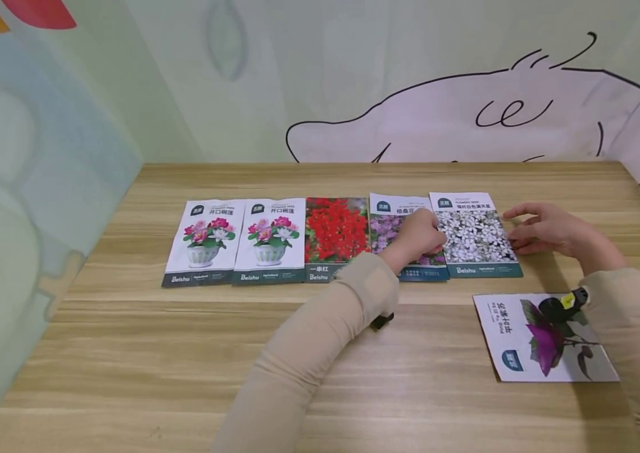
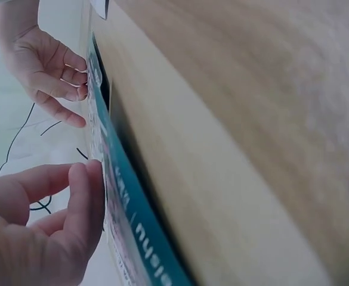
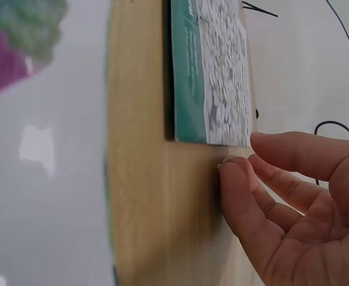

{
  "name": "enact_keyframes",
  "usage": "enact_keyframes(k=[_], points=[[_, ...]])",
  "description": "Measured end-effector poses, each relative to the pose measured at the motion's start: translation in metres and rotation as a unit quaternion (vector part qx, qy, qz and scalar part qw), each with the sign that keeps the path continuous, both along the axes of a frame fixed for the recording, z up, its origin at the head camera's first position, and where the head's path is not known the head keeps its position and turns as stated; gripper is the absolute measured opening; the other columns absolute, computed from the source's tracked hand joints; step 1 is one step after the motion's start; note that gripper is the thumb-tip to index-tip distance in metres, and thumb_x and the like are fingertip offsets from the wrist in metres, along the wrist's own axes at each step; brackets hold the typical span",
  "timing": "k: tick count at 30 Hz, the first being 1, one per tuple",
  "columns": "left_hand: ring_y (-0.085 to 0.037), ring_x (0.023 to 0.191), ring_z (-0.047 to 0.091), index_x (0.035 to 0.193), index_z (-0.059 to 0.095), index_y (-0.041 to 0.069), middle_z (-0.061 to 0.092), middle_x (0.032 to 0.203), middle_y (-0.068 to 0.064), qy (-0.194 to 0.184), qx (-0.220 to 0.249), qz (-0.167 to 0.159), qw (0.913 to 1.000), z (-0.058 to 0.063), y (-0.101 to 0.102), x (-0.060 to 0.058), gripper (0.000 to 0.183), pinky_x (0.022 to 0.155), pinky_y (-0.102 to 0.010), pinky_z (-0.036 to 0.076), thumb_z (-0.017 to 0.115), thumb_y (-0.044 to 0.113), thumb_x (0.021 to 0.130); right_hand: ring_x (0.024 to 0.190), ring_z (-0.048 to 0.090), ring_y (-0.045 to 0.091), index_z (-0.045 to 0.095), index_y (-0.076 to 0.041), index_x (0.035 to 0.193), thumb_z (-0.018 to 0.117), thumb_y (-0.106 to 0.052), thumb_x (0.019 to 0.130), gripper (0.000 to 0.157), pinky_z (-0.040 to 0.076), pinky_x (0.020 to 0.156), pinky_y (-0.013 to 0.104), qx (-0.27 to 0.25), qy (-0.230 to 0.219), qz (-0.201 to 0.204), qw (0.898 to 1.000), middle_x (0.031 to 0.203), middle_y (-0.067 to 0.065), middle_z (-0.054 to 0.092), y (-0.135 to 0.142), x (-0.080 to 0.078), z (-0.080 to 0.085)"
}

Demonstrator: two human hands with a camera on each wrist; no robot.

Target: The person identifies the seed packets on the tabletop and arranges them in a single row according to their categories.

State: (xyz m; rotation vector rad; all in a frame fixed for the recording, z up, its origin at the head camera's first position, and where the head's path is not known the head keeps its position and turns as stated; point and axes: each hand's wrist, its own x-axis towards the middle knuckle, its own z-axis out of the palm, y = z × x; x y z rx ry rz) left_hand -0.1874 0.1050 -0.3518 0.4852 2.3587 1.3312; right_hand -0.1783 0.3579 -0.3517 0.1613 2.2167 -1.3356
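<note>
Five seed packets lie in a row on the wooden table. The right-end one, a white-flower seed packet (image 1: 475, 236), lies between both hands. My left hand (image 1: 417, 234) is over the purple-flower seed packet (image 1: 383, 229) beside it, its bent fingertips at the seam between the two. In the left wrist view, the left fingertips (image 2: 93, 173) meet the packet surface. My right hand (image 1: 552, 231) has loosely bent fingers at the white-flower packet's right edge. In the right wrist view, the right thumb and fingers (image 3: 240, 185) are spread apart right beside that edge.
Left in the row are a red-flower packet (image 1: 336, 229) and two matching potted-lotus packets (image 1: 269, 242). Turned sideways nearer the front right, a purple-leaf packet (image 1: 523, 340) lies partly under the right forearm. A wall with a line-drawn animal borders the table's (image 1: 184, 352) back edge.
</note>
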Motion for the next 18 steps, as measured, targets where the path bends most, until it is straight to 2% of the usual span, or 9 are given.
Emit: enact_keyframes(k=[1,3,5,6,7,8,10,14,18], points=[[-0.009,0.036,0.025,0.049,0.028,0.009,0.029,0.04,0.002,-0.002,0.011,0.001,0.9999,0.0,-0.001,0.0,0.046,0.041,-0.018,0.024,0.053,-0.012,0.081,0.075,0.058,0.016,0.023,0.01,0.134,0.053,-0.003,0.093,0.052,0.055,0.071,0.032,0.002,0.001,0.0,1.0,0.087,0.004,0.055,0.001,0.001,0.0],[-0.01,0.037,0.028,0.054,0.03,0.005,0.032,0.042,0.0,-0.009,0.029,-0.008,0.9995,0.001,-0.002,0.001,0.04,0.043,-0.018,0.026,0.054,-0.012,0.081,0.076,0.058,0.015,0.024,0.01,0.134,0.054,-0.004,0.093,0.053,0.055,0.071,0.032,0.01,0.003,0.005,1.0,0.09,0.005,0.055,0.005,0.002,0.001],[-0.01,0.04,0.037,0.066,0.048,-0.007,0.042,0.046,-0.002,-0.026,0.051,-0.013,0.9983,0.003,-0.004,0.002,0.017,0.047,-0.016,0.032,0.055,-0.011,0.082,0.077,0.058,0.015,0.024,0.009,0.135,0.055,-0.006,0.093,0.054,0.055,0.071,0.032,0.025,0.008,0.009,1.0,0.093,0.006,0.055,0.01,0.005,0.001],[-0.01,0.042,0.041,0.079,0.056,-0.011,0.047,0.051,-0.004,-0.035,0.057,-0.014,0.9977,0.004,-0.006,0.002,0.003,0.049,-0.016,0.035,0.055,-0.01,0.082,0.078,0.058,0.015,0.024,0.009,0.135,0.055,-0.008,0.093,0.055,0.055,0.072,0.032,0.033,0.01,0.013,0.999,0.095,0.007,0.055,0.013,0.006,0.002],[-0.01,0.045,0.043,0.094,0.059,-0.013,0.052,0.055,-0.007,-0.043,0.06,-0.016,0.9971,0.006,-0.008,0.003,0.013,0.051,-0.016,0.038,0.056,-0.009,0.082,0.079,0.059,0.014,0.024,0.009,0.135,0.056,-0.009,0.093,0.056,0.055,0.072,0.032,0.041,0.012,0.014,0.999,0.096,0.007,0.055,0.016,0.008,0.002],[-0.011,0.047,0.043,0.101,0.058,-0.014,0.054,0.06,-0.01,-0.058,0.067,-0.022,0.9959,0.007,-0.01,0.003,0.019,0.052,-0.018,0.038,0.055,-0.009,0.083,0.08,0.059,0.014,0.024,0.008,0.136,0.056,-0.01,0.093,0.056,0.055,0.073,0.032,0.048,0.013,0.017,0.999,0.098,0.006,0.056,0.019,0.009,0.003],[-0.012,0.053,0.049,0.124,0.051,-0.012,0.06,0.075,-0.013,-0.083,0.077,-0.022,0.9934,0.01,-0.014,0.002,0.041,0.058,-0.018,0.046,0.056,-0.008,0.084,0.081,0.059,0.013,0.024,0.009,0.135,0.056,-0.012,0.093,0.057,0.054,0.074,0.033,0.059,0.017,0.019,0.998,0.098,0.005,0.057,0.026,0.012,0.004],[-0.016,0.071,0.057,0.124,0.051,-0.011,0.061,0.099,-0.017,-0.134,0.095,-0.026,0.9861,0.018,-0.026,0.0,0.039,0.074,-0.027,0.053,0.057,-0.005,0.086,0.082,0.059,0.012,0.024,0.009,0.135,0.056,-0.014,0.094,0.057,0.054,0.075,0.035,0.078,0.022,0.018,0.997,0.098,0.002,0.061,0.04,0.02,0.005],[-0.025,0.1,0.06,0.128,0.051,-0.004,0.058,0.115,-0.015,-0.172,0.084,-0.043,0.9806,0.023,-0.039,0.0,0.039,0.09,-0.038,0.048,0.057,0.003,0.09,0.079,0.06,0.011,0.023,0.011,0.135,0.054,-0.016,0.095,0.057,0.055,0.074,0.036,0.104,0.024,0.012,0.994,0.097,0.002,0.062,0.054,0.029,0.005]])
